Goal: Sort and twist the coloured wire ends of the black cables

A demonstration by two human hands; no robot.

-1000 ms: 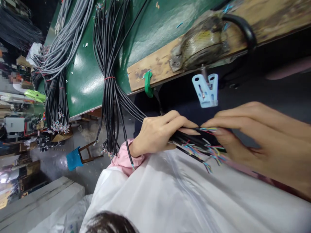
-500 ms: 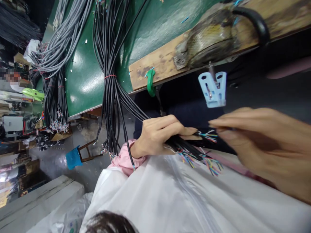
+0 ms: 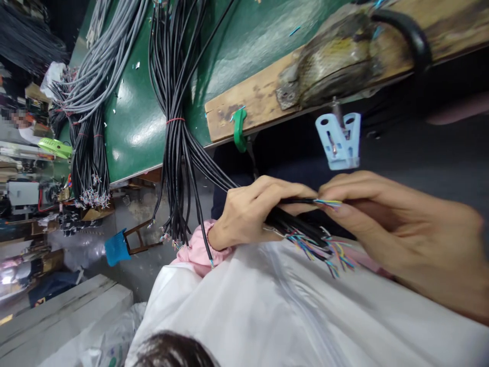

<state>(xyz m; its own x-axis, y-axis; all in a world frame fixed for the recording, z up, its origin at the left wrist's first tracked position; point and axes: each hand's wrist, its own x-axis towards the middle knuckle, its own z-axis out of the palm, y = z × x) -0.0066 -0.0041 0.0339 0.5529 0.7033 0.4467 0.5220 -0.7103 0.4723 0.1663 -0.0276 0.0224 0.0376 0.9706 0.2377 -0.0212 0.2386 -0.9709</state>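
Between the two hands runs a single black cable (image 3: 300,201), its long axis close to nine-to-three on the clock face, with coloured wires (image 3: 328,203) fanning from its three o'clock end. The left hand (image 3: 244,211), at nine o'clock, grips that cable at the fingertips and the other black cables (image 3: 292,223) in the palm. The right hand (image 3: 405,239), at three to four o'clock, is nearer the wires: thumb and forefinger pinch them; firmness cannot be told. Closest encroachment: loose stripped ends (image 3: 305,248) at six o'clock, just below the right thumb. At twelve, apart from the right hand, hangs a pale blue clip (image 3: 340,159); beyond it, a wrapped fixture (image 3: 340,63) on a wooden board (image 3: 260,84). A green hook (image 3: 239,130) sits between ten and eleven, a tied cable bundle (image 3: 175,109) at ten, well apart.
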